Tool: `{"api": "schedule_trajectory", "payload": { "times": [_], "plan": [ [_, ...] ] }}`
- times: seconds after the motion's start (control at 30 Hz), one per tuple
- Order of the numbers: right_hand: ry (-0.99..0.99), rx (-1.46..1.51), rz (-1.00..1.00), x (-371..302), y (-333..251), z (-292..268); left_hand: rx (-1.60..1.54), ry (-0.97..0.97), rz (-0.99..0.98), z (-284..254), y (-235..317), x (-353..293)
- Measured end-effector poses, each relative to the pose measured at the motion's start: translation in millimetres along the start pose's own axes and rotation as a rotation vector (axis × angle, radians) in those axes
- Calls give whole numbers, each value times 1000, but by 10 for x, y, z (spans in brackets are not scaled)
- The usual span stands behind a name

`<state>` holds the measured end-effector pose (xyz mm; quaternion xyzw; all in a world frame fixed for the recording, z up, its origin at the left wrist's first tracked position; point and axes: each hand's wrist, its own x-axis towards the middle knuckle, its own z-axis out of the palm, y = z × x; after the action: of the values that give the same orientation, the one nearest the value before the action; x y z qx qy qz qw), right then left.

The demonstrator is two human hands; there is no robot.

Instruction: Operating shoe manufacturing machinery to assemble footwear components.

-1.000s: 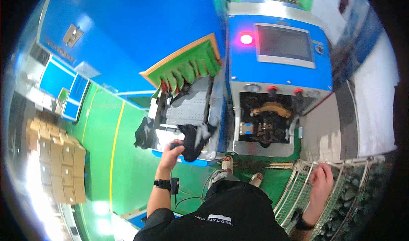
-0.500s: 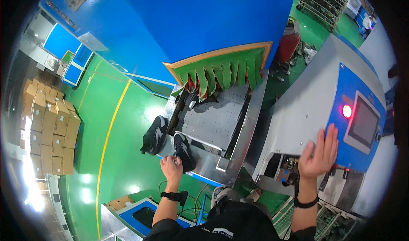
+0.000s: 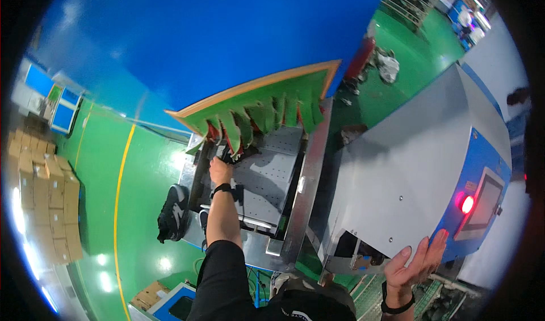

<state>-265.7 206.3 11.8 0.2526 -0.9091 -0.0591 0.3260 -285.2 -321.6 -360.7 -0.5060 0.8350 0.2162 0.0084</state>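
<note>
My left hand [image 3: 220, 172] reaches over the metal conveyor plate, its fingers closed at a dark shoe [image 3: 231, 152] under the green strip curtain [image 3: 255, 119]. The strips and my hand hide part of that shoe. A black shoe with a white side mark [image 3: 175, 213] rests on the ledge at the left. Another shoe [image 3: 204, 219] beside it is mostly covered by my left forearm. My right hand [image 3: 416, 262] is open and holds nothing, fingers stretched, just below the blue control panel [image 3: 454, 230] of the grey machine.
A large blue machine housing [image 3: 227, 43] stands above the perforated plate [image 3: 264, 179]. The grey machine [image 3: 397, 168] at the right carries a lit red button [image 3: 466, 204] and a screen [image 3: 482, 199]. Stacked cartons [image 3: 48, 202] line the far left. A wire rack [image 3: 411, 0] stands at the far right.
My left hand has left the shoe on the ledge and reached forward to the one at the curtain. My right hand has dropped lower, away from the screen. The whole view has shifted.
</note>
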Motion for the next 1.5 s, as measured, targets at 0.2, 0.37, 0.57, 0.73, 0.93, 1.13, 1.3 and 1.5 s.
{"api": "schedule_trajectory", "payload": {
  "times": [0.2,0.37,0.57,0.73,0.93,1.13,1.3,1.5],
  "plan": [
    [62,51,21,81,2,-8,-215,-355,-16,-191,233,-678],
    [147,97,69,104,-26,10,-968,-817,-237,-637,210,-1627],
    [218,646,5,-533,-146,-245,-1269,-1186,-138,-1337,-100,-3339],
    [-627,2286,862,-1327,-549,-213,-1242,-1838,-26,-1543,-51,-4561],
    [-907,2221,704,-1577,289,-216,-906,-1516,483,-1542,444,-5129],
    [-1193,2297,1039,-2181,917,-389,-868,-1409,307,-1307,880,-5653],
    [-1306,2734,1377,-2709,1184,-689,-538,-1463,542,-1251,1063,-5916],
    [-647,2617,1696,-3077,1258,-610,-508,-1669,556,-1191,1210,-6095]
  ]
}}
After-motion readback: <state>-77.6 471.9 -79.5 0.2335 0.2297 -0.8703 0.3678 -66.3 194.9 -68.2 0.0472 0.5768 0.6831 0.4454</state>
